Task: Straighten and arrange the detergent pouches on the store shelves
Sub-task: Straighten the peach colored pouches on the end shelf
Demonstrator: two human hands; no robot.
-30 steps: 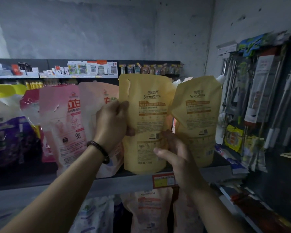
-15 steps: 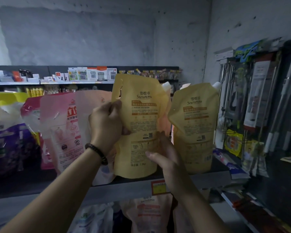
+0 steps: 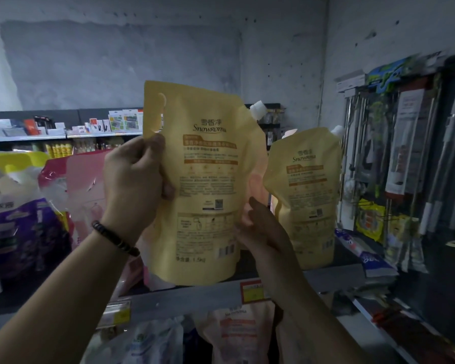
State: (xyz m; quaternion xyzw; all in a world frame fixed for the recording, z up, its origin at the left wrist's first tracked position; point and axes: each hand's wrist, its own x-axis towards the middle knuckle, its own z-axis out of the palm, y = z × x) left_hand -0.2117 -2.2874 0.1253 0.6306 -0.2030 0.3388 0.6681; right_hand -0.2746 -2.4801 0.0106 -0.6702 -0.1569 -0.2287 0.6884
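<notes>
Centre frame, a yellow detergent pouch (image 3: 208, 185) is held upright in front of the shelf (image 3: 195, 295), its white spout cap (image 3: 256, 109) at upper right and its contents unseen. The left hand (image 3: 134, 185) grips its left edge, fingers curled round it. The right hand (image 3: 260, 227) meets the lower right edge with its fingers hidden behind, so its grip cannot be told. On the shelf a second yellow pouch (image 3: 305, 195) stands to the right and pink pouches (image 3: 87, 185) to the left.
</notes>
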